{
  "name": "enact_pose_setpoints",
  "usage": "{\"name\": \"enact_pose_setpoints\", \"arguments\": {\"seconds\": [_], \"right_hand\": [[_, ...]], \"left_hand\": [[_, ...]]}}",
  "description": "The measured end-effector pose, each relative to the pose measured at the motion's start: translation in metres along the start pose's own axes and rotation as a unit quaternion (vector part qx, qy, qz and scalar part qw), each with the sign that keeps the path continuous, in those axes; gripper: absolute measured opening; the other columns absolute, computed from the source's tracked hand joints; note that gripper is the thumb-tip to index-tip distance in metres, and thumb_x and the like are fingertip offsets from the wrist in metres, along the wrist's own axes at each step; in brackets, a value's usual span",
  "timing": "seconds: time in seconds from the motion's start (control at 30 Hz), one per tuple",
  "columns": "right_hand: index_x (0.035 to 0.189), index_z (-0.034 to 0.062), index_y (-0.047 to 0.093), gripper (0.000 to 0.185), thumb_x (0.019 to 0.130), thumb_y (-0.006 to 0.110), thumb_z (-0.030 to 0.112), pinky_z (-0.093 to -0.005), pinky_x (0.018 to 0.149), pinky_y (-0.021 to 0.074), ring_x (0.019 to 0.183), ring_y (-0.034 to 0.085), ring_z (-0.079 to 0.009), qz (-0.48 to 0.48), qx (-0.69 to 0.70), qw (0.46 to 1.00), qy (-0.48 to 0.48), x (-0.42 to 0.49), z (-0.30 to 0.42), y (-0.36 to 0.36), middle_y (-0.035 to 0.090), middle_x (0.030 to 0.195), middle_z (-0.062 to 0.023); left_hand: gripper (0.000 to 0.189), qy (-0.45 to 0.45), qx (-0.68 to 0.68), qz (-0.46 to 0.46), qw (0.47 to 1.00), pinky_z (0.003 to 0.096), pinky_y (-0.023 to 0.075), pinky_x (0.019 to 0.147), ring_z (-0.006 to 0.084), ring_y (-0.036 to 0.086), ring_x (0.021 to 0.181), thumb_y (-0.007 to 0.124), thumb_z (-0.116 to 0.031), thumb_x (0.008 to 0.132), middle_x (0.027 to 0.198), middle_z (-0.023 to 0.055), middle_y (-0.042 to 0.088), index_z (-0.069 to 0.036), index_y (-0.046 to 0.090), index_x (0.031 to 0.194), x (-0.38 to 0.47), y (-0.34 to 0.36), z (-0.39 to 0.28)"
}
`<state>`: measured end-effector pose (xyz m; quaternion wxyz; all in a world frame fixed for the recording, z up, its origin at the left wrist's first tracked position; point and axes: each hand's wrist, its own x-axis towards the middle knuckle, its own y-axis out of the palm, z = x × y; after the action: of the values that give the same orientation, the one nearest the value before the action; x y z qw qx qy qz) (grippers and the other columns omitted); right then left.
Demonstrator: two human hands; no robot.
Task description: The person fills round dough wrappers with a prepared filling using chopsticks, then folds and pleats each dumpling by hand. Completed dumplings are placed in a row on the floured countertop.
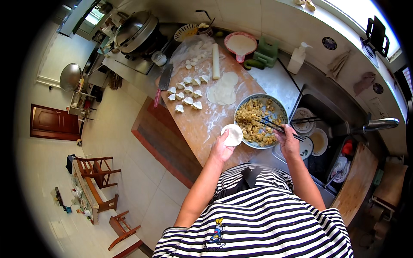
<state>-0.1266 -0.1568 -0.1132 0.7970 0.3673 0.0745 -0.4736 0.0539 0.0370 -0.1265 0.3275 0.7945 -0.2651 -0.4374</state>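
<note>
A round dumpling wrapper (233,135) lies across the fingers of my left hand (222,149), with the thumb pressing on its edge. My right hand (288,142) grips a pair of dark chopsticks (272,125), whose tips reach into the chopped filling (253,117). That filling sits in a wide bowl with a blue-patterned rim (285,108). Flat wrappers (224,90) overlap on the floured wooden board (209,124). Several folded dumplings (188,90) stand in rows to their left. A pale rolling pin (216,61) rests farther back on the board.
A cleaver (165,77) lies at the board's left edge. Behind are small dough pieces (193,61) partly under plastic, a pink-rimmed bowl of flour (240,45), a green plastic holder (266,53) and a pump bottle (297,59). On the right, the sink (335,113) holds dishes beneath a faucet (380,124).
</note>
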Motion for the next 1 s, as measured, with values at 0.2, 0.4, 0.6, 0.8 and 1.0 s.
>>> {"name": "enact_pose_setpoints", "arguments": {"seconds": [0.2,0.4,0.6,0.8,1.0], "right_hand": [[0.096,-0.0011,0.060,0.022,0.091,0.055,0.019,-0.0252,0.071,0.0487,0.081,0.062,-0.0146,-0.045,-0.176,0.973,-0.142,0.001,0.032,-0.007,0.061,0.087,-0.0067],[0.091,-0.0009,0.064,0.014,0.085,0.060,0.011,-0.0251,0.069,0.0448,0.074,0.058,-0.0148,0.060,-0.371,0.874,-0.308,0.035,0.034,0.018,0.062,0.082,-0.0074],[0.089,-0.0002,0.065,0.012,0.077,0.066,0.003,-0.0291,0.067,0.0469,0.074,0.060,-0.0225,0.287,-0.485,0.759,-0.326,0.003,0.069,0.047,0.062,0.081,-0.0109],[0.087,-0.0014,0.064,0.013,0.084,0.062,0.011,-0.0252,0.062,0.0464,0.070,0.060,-0.0142,0.118,-0.445,0.868,-0.185,-0.011,0.095,0.001,0.063,0.078,-0.0069],[0.093,-0.0008,0.061,0.022,0.089,0.057,0.020,-0.0256,0.069,0.0508,0.078,0.064,-0.0162,-0.011,-0.235,0.971,-0.052,-0.019,0.049,-0.018,0.063,0.085,-0.0077]], "left_hand": [[0.033,0.003,-0.018,-0.035,0.999,0.0382,0.0451,0.093,0.0235,0.057,0.106,0.053,-0.019,0.090,0.114,0.0106,0.059,-0.004,0.049,0.119,0.003,0.004,-0.002],[0.034,-0.018,-0.044,-0.055,0.997,0.0392,0.0456,0.092,0.0243,0.056,0.107,0.052,-0.019,0.090,0.115,0.0121,0.058,-0.003,0.048,0.120,0.008,-0.008,0.007],[0.036,-0.019,-0.033,-0.072,0.997,0.0402,0.0444,0.094,0.0253,0.056,0.108,0.052,-0.019,0.090,0.116,0.0133,0.058,-0.002,0.047,0.121,0.009,-0.007,0.014],[0.036,-0.022,-0.029,-0.063,0.997,0.0400,0.0440,0.094,0.0252,0.056,0.108,0.052,-0.018,0.089,0.116,0.0134,0.058,-0.001,0.047,0.120,0.009,-0.008,0.012],[0.036,-0.025,-0.029,-0.061,0.997,0.0395,0.0439,0.095,0.0249,0.056,0.107,0.052,-0.019,0.089,0.115,0.0129,0.058,-0.001,0.047,0.120,0.012,-0.011,0.014]]}}
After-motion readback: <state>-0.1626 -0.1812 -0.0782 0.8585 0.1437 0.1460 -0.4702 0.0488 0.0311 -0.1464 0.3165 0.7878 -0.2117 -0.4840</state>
